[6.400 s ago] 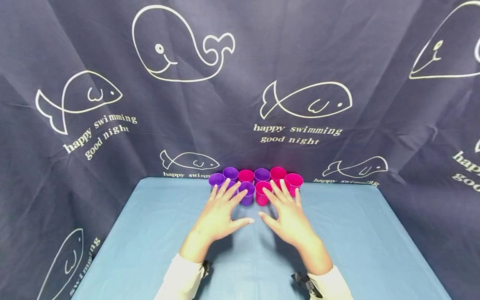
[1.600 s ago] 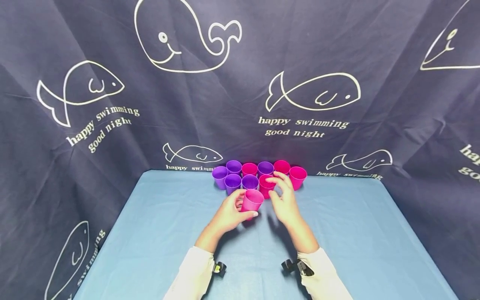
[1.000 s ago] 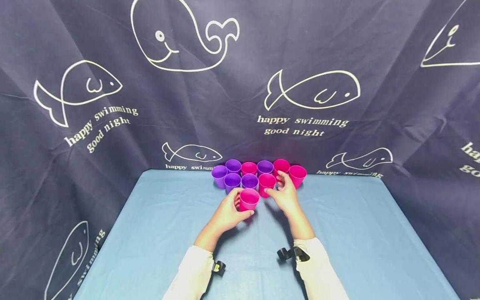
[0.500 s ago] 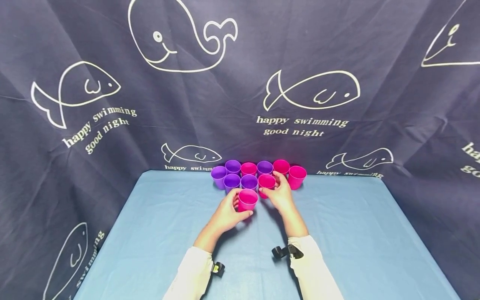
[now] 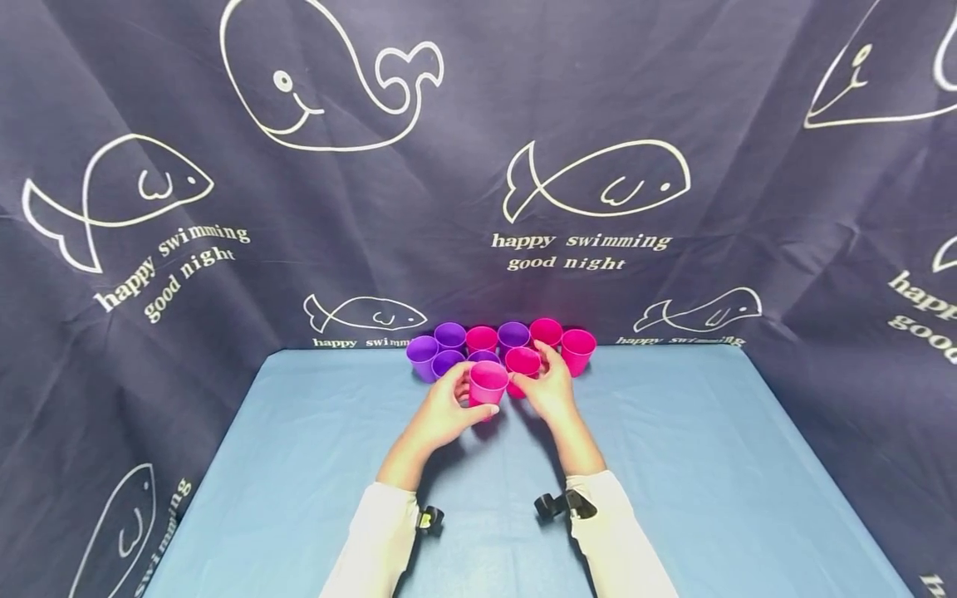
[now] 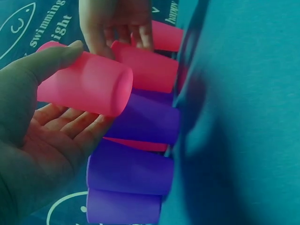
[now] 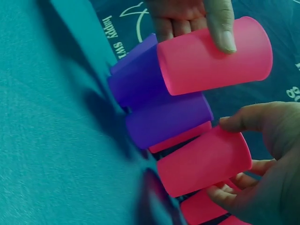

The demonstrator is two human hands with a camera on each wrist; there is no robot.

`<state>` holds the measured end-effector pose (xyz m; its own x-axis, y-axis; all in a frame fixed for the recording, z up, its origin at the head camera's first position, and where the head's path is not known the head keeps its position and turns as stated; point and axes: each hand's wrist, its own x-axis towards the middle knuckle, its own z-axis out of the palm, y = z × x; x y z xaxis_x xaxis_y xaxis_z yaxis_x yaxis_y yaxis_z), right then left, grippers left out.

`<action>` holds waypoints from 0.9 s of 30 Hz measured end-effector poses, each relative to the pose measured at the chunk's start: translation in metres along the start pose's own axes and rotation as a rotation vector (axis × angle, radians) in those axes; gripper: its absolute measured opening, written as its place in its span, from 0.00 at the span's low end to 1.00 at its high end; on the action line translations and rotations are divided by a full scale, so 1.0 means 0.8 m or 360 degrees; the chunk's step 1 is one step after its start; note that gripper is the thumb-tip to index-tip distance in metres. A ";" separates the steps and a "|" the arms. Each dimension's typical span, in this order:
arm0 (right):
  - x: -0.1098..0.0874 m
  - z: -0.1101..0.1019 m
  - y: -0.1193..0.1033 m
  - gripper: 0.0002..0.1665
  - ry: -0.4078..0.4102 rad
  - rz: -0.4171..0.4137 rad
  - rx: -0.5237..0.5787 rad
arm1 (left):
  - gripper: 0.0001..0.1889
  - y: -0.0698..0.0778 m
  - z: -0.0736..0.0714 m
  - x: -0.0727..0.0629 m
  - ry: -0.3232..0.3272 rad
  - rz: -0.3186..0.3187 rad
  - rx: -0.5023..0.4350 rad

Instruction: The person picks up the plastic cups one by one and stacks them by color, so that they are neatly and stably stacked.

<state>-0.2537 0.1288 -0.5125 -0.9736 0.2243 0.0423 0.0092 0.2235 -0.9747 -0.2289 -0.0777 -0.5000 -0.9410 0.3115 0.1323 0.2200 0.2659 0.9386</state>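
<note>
My left hand (image 5: 439, 415) grips a pink cup (image 5: 488, 389) round its side, thumb across the front. That cup is raised off the table, mouth up, as its base shows clear of the cloth in the left wrist view. My right hand (image 5: 555, 390) holds a second pink cup (image 7: 204, 161) near its rim, thumb on one side and fingers on the other. This cup stands at the front of the cluster, right of the lifted one. Behind the hands are several purple cups (image 5: 422, 357), partly hidden by the left hand and its cup, and more pink cups (image 5: 578, 353).
A blue cloth covers the table (image 5: 336, 465). The upright cups sit close together at its back edge, against a dark curtain (image 5: 463, 191) printed with fish and whales. A small black device (image 5: 549, 507) is strapped at each wrist.
Earlier both hands spread over the cups; since then the left has lifted a pink cup from the cluster. The right has closed round another, and the left's cup now comes nearer to it.
</note>
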 end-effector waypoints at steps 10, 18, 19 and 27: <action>-0.002 -0.018 -0.023 0.36 0.0126 -0.0066 -0.0048 | 0.35 0.011 -0.009 0.002 -0.0112 -0.0038 0.0096; -0.008 -0.032 -0.051 0.30 0.0160 -0.0087 0.0120 | 0.37 0.009 -0.013 0.000 -0.0207 -0.0064 0.0257; -0.009 -0.033 -0.053 0.30 0.0167 -0.0084 0.0136 | 0.37 0.008 -0.014 -0.001 -0.0218 -0.0060 0.0275; -0.014 -0.038 -0.065 0.27 0.0155 -0.0057 0.0310 | 0.32 0.004 -0.017 -0.001 -0.0301 -0.0031 0.0365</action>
<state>-0.2367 0.1437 -0.4558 -0.9458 0.3120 0.0895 -0.0784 0.0479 -0.9958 -0.2311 -0.0892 -0.4929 -0.8857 0.4631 0.0327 0.2748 0.4662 0.8409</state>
